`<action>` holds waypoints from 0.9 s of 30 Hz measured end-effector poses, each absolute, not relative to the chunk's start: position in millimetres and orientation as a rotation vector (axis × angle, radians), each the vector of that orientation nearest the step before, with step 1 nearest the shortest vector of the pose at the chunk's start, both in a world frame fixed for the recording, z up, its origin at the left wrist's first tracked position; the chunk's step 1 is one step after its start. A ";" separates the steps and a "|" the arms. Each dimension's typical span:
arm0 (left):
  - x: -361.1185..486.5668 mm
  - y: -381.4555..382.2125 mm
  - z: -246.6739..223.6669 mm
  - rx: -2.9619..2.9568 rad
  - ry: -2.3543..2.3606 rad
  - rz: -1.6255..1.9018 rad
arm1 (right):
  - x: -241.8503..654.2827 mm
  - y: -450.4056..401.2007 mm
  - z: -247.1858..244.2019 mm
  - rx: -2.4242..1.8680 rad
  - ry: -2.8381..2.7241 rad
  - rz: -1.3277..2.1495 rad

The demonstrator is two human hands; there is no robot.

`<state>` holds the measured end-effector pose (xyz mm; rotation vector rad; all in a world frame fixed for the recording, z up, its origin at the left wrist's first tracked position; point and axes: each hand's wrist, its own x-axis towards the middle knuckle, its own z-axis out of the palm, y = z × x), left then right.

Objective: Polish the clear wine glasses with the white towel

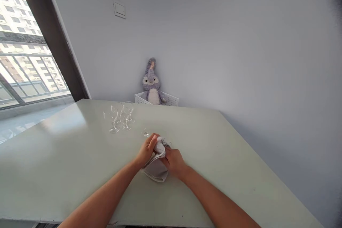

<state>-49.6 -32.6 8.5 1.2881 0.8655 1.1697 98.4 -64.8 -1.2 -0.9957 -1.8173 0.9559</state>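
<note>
A light grey cloth (156, 169) is bunched between my two hands, its lower part hanging down just over the table. My left hand (146, 150) is closed on the upper left of the cloth, thumb on top. From the right, my right hand (175, 161) is closed on it too, with its fingers partly tucked into the folds. Clear glass (146, 134) shows just beyond my left fingers; whether it belongs to a glass inside the cloth I cannot tell. Farther left stand several clear stemmed glasses (120, 115), grouped close together and upright.
The pale table (213, 142) spreads out on both sides of my arms. Behind its far edge, a grey plush toy (151, 83) sits in a white perforated basket (172, 101) against the wall. A window with a railing (29, 67) is at the left.
</note>
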 end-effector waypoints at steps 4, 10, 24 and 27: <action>-46.9 -41.0 16.3 1.337 0.762 1.140 | 104.5 -62.5 9.9 -0.928 -1.430 1.318; -48.5 -40.5 21.8 1.263 0.758 1.186 | 106.5 -71.1 16.1 -0.958 -1.567 1.399; -46.9 -38.5 17.6 1.550 0.882 1.262 | 104.7 -67.4 10.7 -0.873 -1.517 1.400; -53.4 -30.3 11.4 1.457 0.976 1.115 | 97.3 -73.2 1.2 -1.023 -1.844 1.014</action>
